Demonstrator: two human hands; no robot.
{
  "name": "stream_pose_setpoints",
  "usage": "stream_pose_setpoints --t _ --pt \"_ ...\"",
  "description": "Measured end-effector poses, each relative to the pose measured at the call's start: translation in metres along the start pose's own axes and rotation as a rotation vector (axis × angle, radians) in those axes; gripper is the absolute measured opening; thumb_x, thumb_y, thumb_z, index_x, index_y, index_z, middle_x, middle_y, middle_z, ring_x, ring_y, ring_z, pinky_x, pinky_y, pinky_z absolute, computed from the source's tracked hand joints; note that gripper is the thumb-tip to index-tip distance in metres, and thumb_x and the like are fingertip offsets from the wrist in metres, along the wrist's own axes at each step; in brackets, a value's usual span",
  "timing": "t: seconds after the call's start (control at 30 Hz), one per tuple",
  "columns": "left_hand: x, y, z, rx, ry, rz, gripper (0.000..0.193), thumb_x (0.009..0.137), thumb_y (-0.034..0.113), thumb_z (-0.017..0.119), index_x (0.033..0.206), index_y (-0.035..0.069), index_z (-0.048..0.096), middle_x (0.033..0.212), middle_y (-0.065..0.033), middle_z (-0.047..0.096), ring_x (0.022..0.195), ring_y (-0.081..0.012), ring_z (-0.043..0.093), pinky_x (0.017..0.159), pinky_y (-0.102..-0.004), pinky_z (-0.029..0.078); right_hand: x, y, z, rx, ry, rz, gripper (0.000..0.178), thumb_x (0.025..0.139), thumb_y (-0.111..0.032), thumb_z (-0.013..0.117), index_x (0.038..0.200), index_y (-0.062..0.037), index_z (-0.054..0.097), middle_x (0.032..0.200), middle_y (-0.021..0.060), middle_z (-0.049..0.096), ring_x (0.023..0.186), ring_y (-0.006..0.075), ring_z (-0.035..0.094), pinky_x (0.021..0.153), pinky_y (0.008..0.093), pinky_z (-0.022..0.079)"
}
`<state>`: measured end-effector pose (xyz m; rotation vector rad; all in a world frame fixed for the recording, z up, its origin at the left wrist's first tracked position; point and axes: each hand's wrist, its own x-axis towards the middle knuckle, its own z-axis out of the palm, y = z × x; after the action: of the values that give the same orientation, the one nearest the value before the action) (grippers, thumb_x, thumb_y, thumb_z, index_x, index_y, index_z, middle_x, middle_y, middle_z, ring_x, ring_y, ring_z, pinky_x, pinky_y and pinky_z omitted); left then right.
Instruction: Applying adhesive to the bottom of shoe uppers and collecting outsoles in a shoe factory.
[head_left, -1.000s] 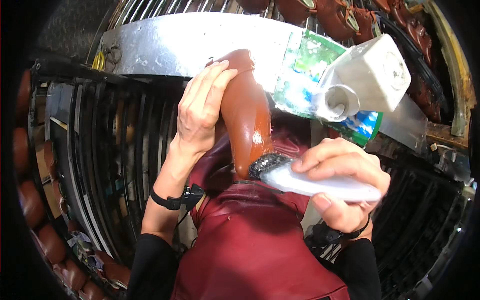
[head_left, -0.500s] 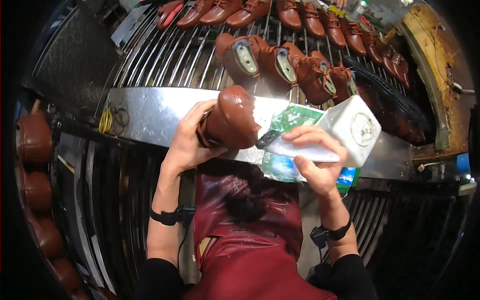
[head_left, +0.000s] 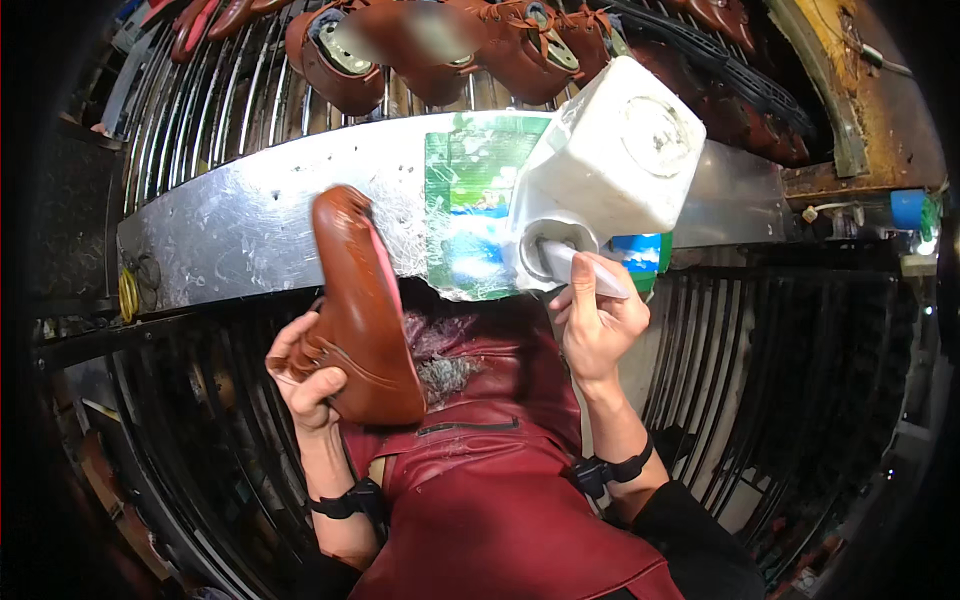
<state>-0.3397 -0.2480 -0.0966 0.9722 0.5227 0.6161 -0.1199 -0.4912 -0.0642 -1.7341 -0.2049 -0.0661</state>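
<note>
a person's left hand (head_left: pixel 300 372) was closed, thumb and fingers, around the creased side of a glossy brown leather shoe (head_left: pixel 362 335), which stood on end, slightly tilted, above a dark red leather apron (head_left: pixel 510 490), its upper end overlapping a scratched silver metal worktop (head_left: pixel 250 205) in view and a pink strip showing along its right side. the right hand (head_left: pixel 605 328) was pinched shut on a white-handled brush (head_left: pixel 607 278), whose far end reached into the round opening of a white square-bodied plastic container (head_left: pixel 600 150) lying tipped over on a green and blue printed sheet (head_left: pixel 480 165). beyond the worktop, brown lace-up shoes (head_left: pixel 520 65) rested on a rack of metal bars (head_left: pixel 225 105); black bands (head_left: pixel 338 505) circled both wrists.
</note>
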Motion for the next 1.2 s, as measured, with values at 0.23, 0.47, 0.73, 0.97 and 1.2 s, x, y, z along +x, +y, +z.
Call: stream_pose_setpoints --t 0.23,0.47,0.73,0.97,1.2 --pt "-0.018 0.007 0.021 0.161 -0.12 -0.096 0.064 0.064 0.004 0.086 0.124 -0.01 0.069 0.111 -0.0206 0.077 0.101 -0.0262 0.077 0.097 -0.0388 0.06 0.012 -0.038 -0.023 0.755 -0.078 0.596 0.027 0.106 -0.023 0.064 0.097 0.0033 0.065 0.075 0.0171 0.071 0.048 0.0209 0.063 0.036 0.0288 0.047" --pt "-0.018 0.018 0.039 0.05 -0.168 -0.198 0.063 0.068 0.01 0.083 0.126 -0.009 0.069 0.114 -0.0234 0.077 0.103 -0.03 0.077 0.098 -0.042 0.06 0.011 -0.055 0.0 0.798 -0.352 0.438 0.018 0.096 -0.009 0.063 0.093 0.0078 0.069 0.082 0.0204 0.073 0.05 0.0199 0.063 0.041 0.0284 0.047" --pt "-0.004 0.01 0.035 -0.081 -0.171 -0.156 0.058 0.081 0.018 0.08 0.129 -0.01 0.067 0.118 -0.019 0.074 0.108 -0.0275 0.073 0.103 -0.041 0.056 -0.06 -0.065 -0.013 0.549 -0.538 0.146 0.013 0.09 -0.002 0.069 0.093 0.0106 0.07 0.096 0.0203 0.076 0.077 0.0185 0.071 0.068 0.0292 0.056" --pt "0.009 0.01 0.022 -0.179 -0.187 -0.151 0.044 0.088 0.01 0.073 0.129 -0.007 0.068 0.121 -0.0156 0.073 0.11 -0.0248 0.071 0.103 -0.0383 0.055 -0.086 -0.08 -0.03 0.391 -0.883 -0.084 0.012 0.086 -0.002 0.072 0.092 0.0082 0.069 0.09 0.0239 0.076 0.08 0.0257 0.076 0.071 0.0337 0.061" --pt "0.006 0.022 0.038 -0.202 -0.081 -0.106 0.034 0.095 0.011 0.067 0.126 -0.004 0.068 0.112 -0.013 0.075 0.096 -0.0203 0.074 0.088 -0.0331 0.061 -0.068 -0.084 -0.017 0.407 -0.736 -0.084 0.015 0.088 -0.003 0.071 0.096 0.0078 0.067 0.096 0.024 0.074 0.079 0.0227 0.072 0.068 0.0322 0.058"
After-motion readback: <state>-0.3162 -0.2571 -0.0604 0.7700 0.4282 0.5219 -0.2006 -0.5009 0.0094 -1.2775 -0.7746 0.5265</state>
